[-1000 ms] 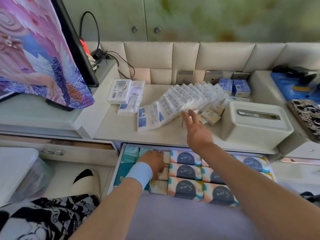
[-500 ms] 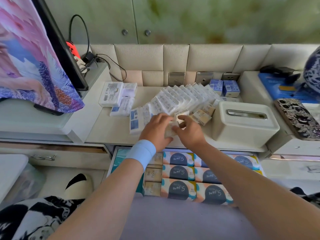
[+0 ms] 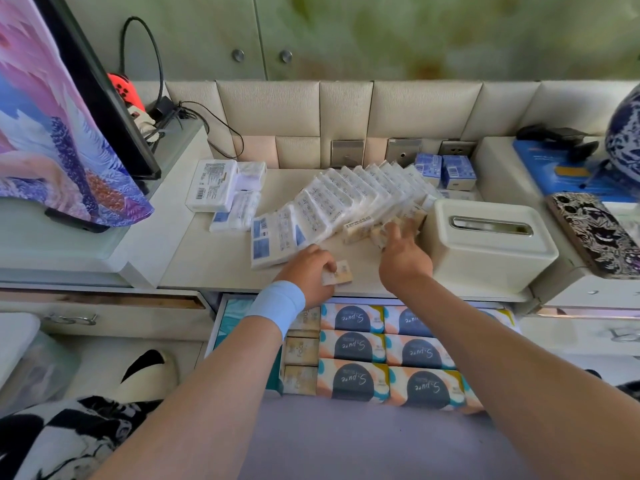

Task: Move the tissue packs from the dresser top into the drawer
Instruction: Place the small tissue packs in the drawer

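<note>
While the left hand (image 3: 306, 273) sits at the front edge of the bench (image 3: 214, 258), its curled fingers pinch one small tan pack (image 3: 341, 277) just above the open drawer (image 3: 214, 323). A pale blue wristband (image 3: 277, 306) wraps that wrist.

Further back, the right hand (image 3: 403, 254) is stretched out, fingers spread over a little heap of loose tan packs (image 3: 358, 233) lying just beside the white tissue box (image 3: 485, 244). Those fingers are blurred, so I cannot tell whether they have closed on a pack or only touch the heap.

Behind both hands, a long row of white packs (image 3: 329, 209) leans like fallen dominoes, running diagonally from the bench's middle toward two blue boxes (image 3: 446, 171) at the back. Flat white packets (image 3: 211, 185) lie at the left end of the bench.

Inside the drawer, printed packs (image 3: 353, 344) with dark round labels lie in neat rows, and a column of stored tan packs (image 3: 300, 351) fills the gap to their left, partly hidden under the left forearm.
</note>
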A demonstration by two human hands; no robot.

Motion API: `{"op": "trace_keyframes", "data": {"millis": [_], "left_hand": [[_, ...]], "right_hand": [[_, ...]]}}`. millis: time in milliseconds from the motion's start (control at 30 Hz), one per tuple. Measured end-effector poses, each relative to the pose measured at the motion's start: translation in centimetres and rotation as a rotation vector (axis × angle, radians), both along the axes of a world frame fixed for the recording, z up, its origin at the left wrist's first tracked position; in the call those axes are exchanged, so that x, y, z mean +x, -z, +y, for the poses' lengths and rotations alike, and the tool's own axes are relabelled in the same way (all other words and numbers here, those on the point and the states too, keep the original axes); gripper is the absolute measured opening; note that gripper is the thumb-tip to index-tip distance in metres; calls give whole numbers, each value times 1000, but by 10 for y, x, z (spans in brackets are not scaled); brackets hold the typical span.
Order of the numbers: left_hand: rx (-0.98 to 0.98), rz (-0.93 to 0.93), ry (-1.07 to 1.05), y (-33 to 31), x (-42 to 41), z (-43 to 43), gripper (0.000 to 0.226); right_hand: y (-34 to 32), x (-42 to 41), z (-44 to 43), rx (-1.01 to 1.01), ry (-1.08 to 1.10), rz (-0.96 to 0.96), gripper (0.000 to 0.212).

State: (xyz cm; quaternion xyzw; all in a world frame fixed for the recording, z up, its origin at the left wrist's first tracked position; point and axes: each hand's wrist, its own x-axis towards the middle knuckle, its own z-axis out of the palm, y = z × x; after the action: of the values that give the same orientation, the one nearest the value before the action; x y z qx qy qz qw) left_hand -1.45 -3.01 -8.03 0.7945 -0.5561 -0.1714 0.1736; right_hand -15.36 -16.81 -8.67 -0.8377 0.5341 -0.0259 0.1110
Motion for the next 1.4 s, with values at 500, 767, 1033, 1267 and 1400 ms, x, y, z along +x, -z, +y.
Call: {"op": "trace_keyframes", "data": {"millis": [500,767,1033,1267,1400], "left_hand": [[94,-64,30,-4,13,66,23],[356,-128,-19,25,29,128,24],[321,-86,-40,28,38,137,28],[310,-101,-29,27,39,128,21],[277,-51,-34,25,34,124,21]], "right_hand": [[0,-8,91,35,-431,-227,29],[25,-1,153,97,-746,-65,31],[42,-1,169,-71,-1042,249,25],[67,5,176,-264,-1017,434,35],[61,7,171,-202,-861,128,37]]}}
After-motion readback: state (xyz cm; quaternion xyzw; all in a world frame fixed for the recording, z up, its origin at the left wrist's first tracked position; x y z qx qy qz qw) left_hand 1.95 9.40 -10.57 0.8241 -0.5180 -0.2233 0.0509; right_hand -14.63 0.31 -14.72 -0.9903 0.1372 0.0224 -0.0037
